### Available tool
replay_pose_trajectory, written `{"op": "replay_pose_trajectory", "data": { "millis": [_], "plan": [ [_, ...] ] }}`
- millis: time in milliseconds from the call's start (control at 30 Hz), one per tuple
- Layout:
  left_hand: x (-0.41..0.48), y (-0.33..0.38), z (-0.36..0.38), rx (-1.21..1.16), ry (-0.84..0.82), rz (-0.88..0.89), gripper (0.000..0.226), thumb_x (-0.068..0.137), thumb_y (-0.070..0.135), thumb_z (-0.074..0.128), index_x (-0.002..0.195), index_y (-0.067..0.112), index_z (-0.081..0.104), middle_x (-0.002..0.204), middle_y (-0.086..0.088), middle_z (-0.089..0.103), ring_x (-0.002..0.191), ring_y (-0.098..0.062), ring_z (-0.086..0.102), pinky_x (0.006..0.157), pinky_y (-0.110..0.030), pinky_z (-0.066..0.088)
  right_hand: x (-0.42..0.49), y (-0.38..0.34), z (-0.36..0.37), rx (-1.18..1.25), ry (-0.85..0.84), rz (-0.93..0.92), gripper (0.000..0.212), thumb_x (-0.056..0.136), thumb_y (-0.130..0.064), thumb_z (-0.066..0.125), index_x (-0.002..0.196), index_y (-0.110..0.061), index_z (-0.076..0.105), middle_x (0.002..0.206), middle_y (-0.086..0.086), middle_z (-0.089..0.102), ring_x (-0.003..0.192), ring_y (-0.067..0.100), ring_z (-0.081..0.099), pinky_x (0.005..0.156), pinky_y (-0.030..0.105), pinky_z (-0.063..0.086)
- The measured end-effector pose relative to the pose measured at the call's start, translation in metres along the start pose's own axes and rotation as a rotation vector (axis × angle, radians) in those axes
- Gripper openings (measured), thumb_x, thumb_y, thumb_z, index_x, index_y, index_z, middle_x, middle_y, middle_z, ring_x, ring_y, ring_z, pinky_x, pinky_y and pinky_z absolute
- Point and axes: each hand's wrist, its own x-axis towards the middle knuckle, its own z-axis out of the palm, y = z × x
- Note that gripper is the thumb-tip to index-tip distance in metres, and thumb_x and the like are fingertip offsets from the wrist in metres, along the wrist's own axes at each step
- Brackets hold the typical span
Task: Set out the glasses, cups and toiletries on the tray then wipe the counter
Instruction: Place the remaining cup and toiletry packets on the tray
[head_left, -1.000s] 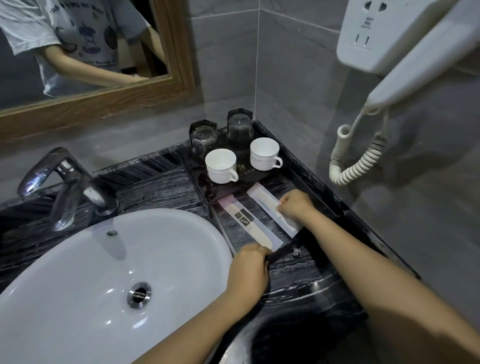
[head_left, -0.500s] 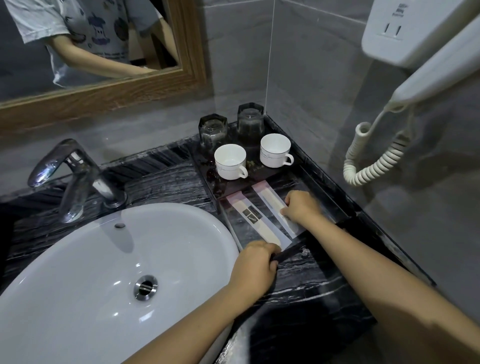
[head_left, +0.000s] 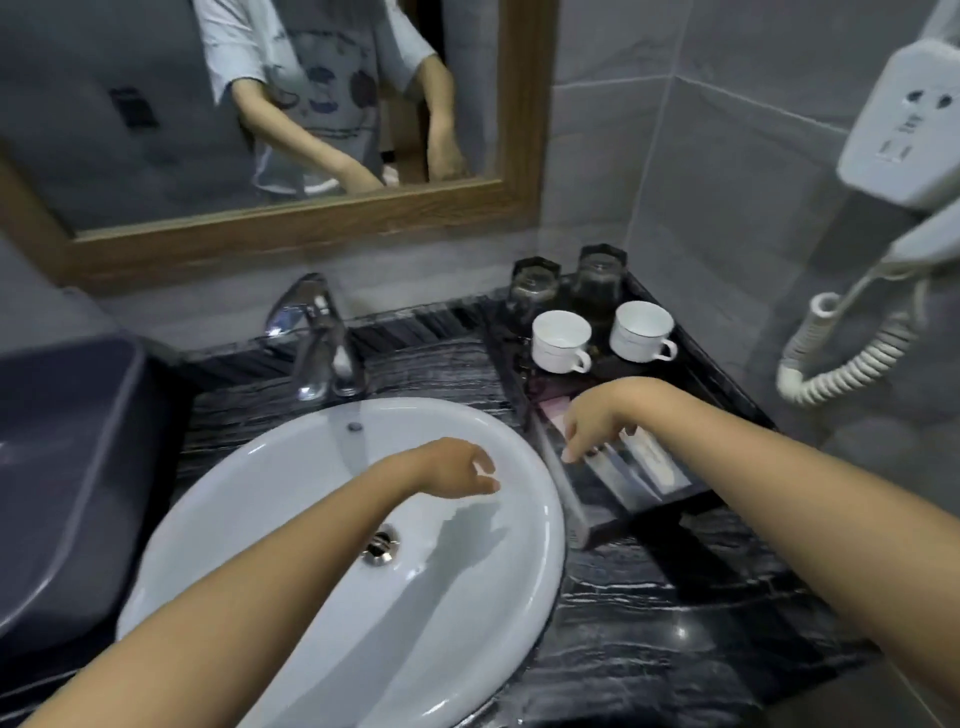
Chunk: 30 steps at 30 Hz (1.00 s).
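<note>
A black tray (head_left: 644, 512) lies on the dark marble counter (head_left: 649, 613) at the right. Two dark glasses (head_left: 535, 291) stand at its back, the second glass (head_left: 600, 278) beside the first. In front of them stand two white cups (head_left: 561, 340), the other cup (head_left: 641, 330) to the right. Flat toiletry packets (head_left: 649, 462) lie at the tray's near end. My right hand (head_left: 597, 421) hovers over the packets, fingers apart, holding nothing. My left hand (head_left: 457, 467) hangs over the white basin, fingers loosely spread and empty.
The white basin (head_left: 291, 571) fills the middle, with a chrome tap (head_left: 317, 338) behind it. A dark grey bin or box (head_left: 57, 467) stands at the left. A wall hairdryer unit (head_left: 909, 130) with a coiled cord (head_left: 852, 353) hangs at the right. A wood-framed mirror (head_left: 311, 218) is above.
Both hands have let go of the tray and packets. My left hand has moved left over the basin, my right hand has lifted off the packets. The view has swung left.
</note>
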Motion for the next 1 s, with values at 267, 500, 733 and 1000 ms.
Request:
{"op": "replay_pose_trajectory", "data": {
  "millis": [267,500,733,1000],
  "plan": [
    [-0.130,-0.117,-0.053,-0.032,0.102,-0.152,0.043,0.092,0.043,0.047,0.131,0.026,0.051,0.129,0.005,0.057,0.116,-0.019,0.056,0.101,-0.035,0.045,-0.037,-0.174,-0.054,-0.128,-0.084,-0.317,0.046,0.090,-0.044,0.056,0.130,-0.021,0.052,0.126,0.000,0.055,0.105,0.020,0.061,0.091,0.035,0.050],
    [-0.247,-0.267,-0.057,-0.206,0.230,-0.340,0.041,0.091,0.044,0.049,0.127,0.026,0.053,0.115,0.002,0.064,0.090,-0.014,0.059,0.079,-0.027,0.049,-0.052,-0.325,-0.080,-0.254,-0.022,-0.522,0.042,0.090,-0.039,0.057,0.126,-0.018,0.055,0.121,0.003,0.060,0.098,0.018,0.063,0.085,0.031,0.051],
    [-0.284,-0.376,-0.015,-0.178,0.196,-0.507,0.049,0.093,0.041,0.048,0.136,0.017,0.048,0.138,-0.003,0.055,0.124,-0.019,0.052,0.104,-0.025,0.036,-0.033,-0.452,-0.071,-0.294,0.095,-0.625,0.037,0.092,-0.035,0.056,0.114,-0.006,0.063,0.077,-0.004,0.058,0.067,0.013,0.058,0.071,0.030,0.053],
    [-0.242,-0.457,0.027,-0.212,0.151,-0.532,0.070,0.093,0.042,0.047,0.149,0.014,0.018,0.157,-0.010,0.025,0.143,-0.027,0.028,0.114,-0.031,0.026,0.055,-0.544,-0.031,-0.249,0.292,-0.384,0.029,0.089,-0.029,0.058,0.070,-0.008,0.054,0.086,0.011,0.056,0.078,0.028,0.056,0.071,0.031,0.049]
  ]
}}
